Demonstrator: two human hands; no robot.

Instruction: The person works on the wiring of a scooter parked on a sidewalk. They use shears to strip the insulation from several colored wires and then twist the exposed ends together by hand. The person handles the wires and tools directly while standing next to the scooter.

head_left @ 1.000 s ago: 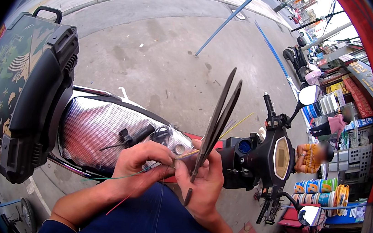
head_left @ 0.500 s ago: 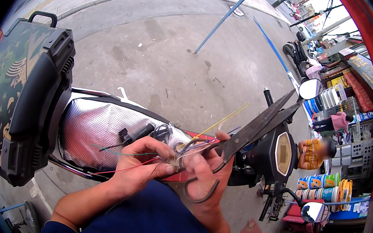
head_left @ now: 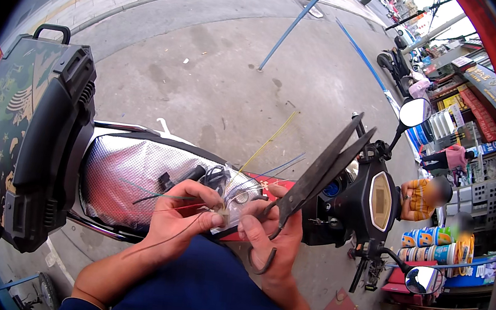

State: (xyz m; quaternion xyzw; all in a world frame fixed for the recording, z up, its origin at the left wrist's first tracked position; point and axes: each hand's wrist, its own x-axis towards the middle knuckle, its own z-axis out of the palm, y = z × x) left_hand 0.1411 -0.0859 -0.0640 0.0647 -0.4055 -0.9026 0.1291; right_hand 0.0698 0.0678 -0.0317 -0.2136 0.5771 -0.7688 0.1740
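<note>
Between the thumb and fingers of my left hand (head_left: 182,218) is a small pale translucent connector (head_left: 223,218) with thin wires. Green and red strands trail to the left, a dark one lies over my wrist, and yellow wires (head_left: 271,138) and bluish ones stick out up and right. My right hand (head_left: 278,238) is closed round the handles of large dark metal scissors (head_left: 314,175). Their long blades point up and right, slightly parted, with nothing between them. The right thumb and fingertips are just right of the connector, apart from the left hand.
Below my hands stands a scooter with a silver quilted seat cover (head_left: 118,171), a black cabled plug (head_left: 184,178) on it, and a camouflage rear box (head_left: 24,135). Its front panel (head_left: 370,206) and mirrors (head_left: 415,113) are right. A person in yellow (head_left: 419,199) is by shop goods.
My right hand has drawn away from the left, opening a gap between them. The yellow wires now stand more steeply. The scissors have tilted more upright and shifted slightly left.
</note>
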